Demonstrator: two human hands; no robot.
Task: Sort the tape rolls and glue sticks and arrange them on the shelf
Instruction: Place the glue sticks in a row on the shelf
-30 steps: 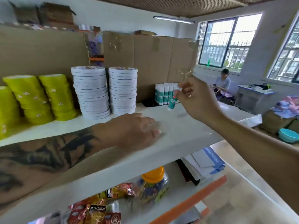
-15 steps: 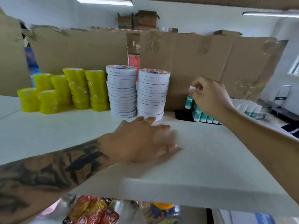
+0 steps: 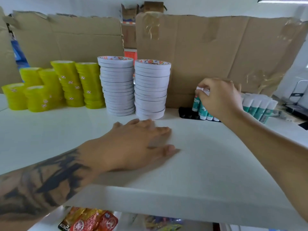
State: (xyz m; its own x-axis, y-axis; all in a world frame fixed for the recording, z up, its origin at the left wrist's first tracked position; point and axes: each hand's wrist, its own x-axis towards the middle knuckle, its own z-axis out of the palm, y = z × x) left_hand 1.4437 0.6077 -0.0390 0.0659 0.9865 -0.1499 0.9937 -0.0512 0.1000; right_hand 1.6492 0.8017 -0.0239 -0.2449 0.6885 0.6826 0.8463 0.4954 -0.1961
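On the white shelf [image 3: 208,155] stand several stacks of yellow tape rolls [image 3: 66,84] at the left and two tall stacks of white tape rolls [image 3: 133,87] in the middle. At the back right, upright green-and-white glue sticks [image 3: 260,105] stand in a black tray [image 3: 186,114]. My right hand [image 3: 220,97] pinches the white cap of one glue stick [image 3: 196,102], which stands upright at the tray's left end. My left hand [image 3: 133,144] rests flat on the shelf, fingers spread, in front of the white tape stacks.
Brown cardboard sheets [image 3: 208,52] wall off the back of the shelf. Red snack packets [image 3: 90,220] lie on the shelf below. A dark desk area shows past the right end.
My right hand has carried the glue stick from mid-air back to the tray and lowered it upright among the others. My view shifted left. The left hand stayed flat on the shelf.
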